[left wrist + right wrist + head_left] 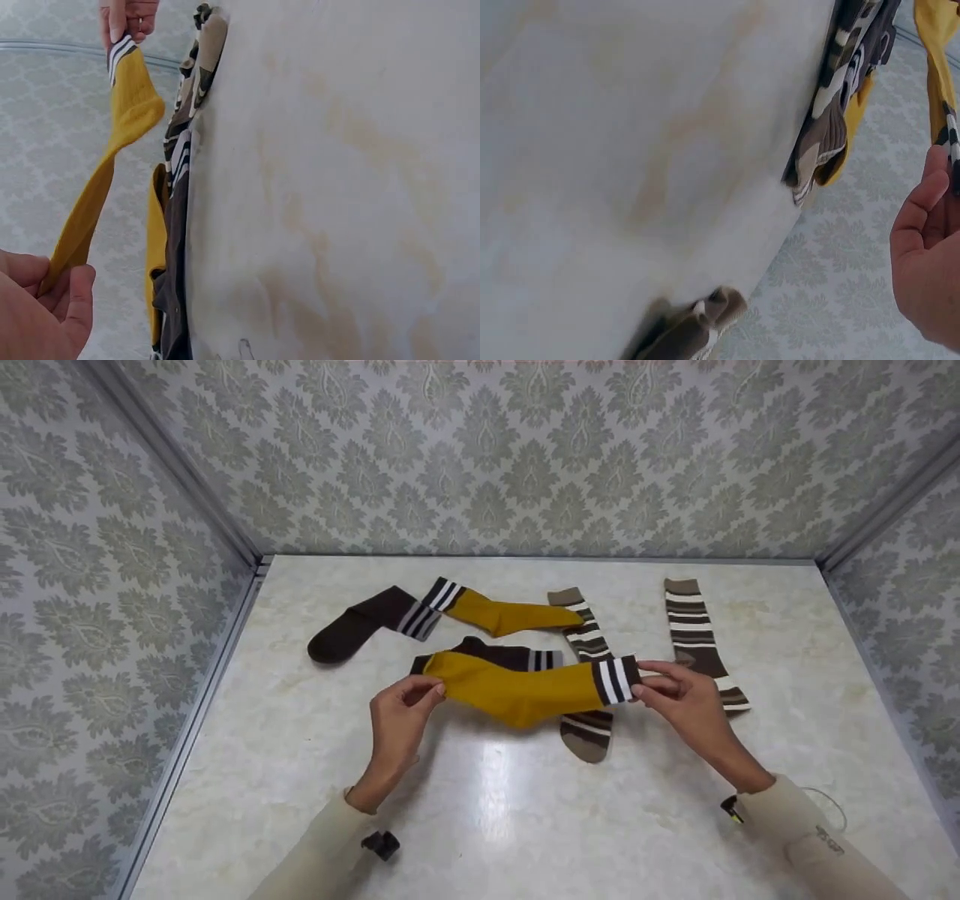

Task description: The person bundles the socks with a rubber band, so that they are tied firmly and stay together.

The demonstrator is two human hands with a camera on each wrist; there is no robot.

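Observation:
A mustard-yellow sock [517, 690] with a black-and-white striped cuff is stretched sideways between both hands, raised above the table. My left hand [401, 720] pinches its toe end between thumb and fingers. At the cuff, my right hand [690, 709] pinches the edge. In the left wrist view the held sock [90, 195] runs from the left hand [45, 307] up to the other hand. The right wrist view has the right hand [930, 255] at the cuff. Behind the held sock, a dark sock [502, 654] with a grey striped cuff is partly hidden.
Another yellow sock [510, 616] lies farther back, its toe over a brown-and-white striped sock [589, 634]. To its left is a second dark sock [345, 634], bent. A matching striped sock [691, 622] lies at the right. Patterned walls [487, 457] enclose the marbled table [480, 840].

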